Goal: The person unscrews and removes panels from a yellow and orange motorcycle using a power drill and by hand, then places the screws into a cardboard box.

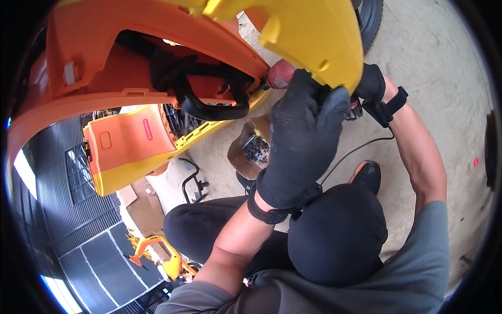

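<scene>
My left hand (303,125), in a black glove, has its fingers curled at the lower edge of a yellow plastic panel (319,36); what they grip is hidden. Just beyond it, my gloved right hand (372,83) is closed on a red power drill (281,75), mostly covered by my hands and the panel. The drill's nose points left into the seam of an orange plastic body (89,47), which carries a bent black tube (206,110).
An open cardboard box (240,154) of small dark parts sits on the concrete floor (439,78). At left are an orange-and-yellow shell (125,146), a black metal frame (191,183), cardboard (141,209) and a smaller yellow-orange item (167,261). A tire (368,29) stands at top.
</scene>
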A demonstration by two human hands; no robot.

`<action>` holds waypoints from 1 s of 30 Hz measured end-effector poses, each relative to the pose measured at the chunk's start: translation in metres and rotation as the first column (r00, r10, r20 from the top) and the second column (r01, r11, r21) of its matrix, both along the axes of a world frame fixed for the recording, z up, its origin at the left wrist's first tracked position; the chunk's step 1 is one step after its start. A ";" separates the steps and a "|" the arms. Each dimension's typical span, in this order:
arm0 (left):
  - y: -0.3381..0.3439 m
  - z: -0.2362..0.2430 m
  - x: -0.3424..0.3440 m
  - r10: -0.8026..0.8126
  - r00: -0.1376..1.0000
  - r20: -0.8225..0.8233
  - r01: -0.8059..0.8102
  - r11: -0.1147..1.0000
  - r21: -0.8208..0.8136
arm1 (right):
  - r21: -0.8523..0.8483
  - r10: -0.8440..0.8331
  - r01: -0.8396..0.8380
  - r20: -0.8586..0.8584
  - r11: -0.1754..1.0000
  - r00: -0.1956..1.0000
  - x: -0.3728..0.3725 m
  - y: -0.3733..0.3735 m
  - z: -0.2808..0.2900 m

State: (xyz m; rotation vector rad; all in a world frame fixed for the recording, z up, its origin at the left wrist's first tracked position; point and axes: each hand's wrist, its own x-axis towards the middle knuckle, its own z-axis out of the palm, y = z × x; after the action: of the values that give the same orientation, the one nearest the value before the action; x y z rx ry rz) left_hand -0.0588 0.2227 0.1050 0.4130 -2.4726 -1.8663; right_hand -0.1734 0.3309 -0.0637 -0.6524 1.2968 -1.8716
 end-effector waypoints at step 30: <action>-0.148 -0.083 0.016 -0.239 0.945 -0.223 -0.094 0.456 -0.885 | -0.272 0.278 -0.167 0.445 0.948 0.851 -0.004 0.003 0.031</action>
State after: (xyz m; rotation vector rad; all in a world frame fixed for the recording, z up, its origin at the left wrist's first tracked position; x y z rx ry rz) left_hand -0.0429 0.0747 0.0222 -0.0656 -2.7689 -0.3138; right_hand -0.1779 0.3339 -0.0324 -0.3916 0.6648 -1.8414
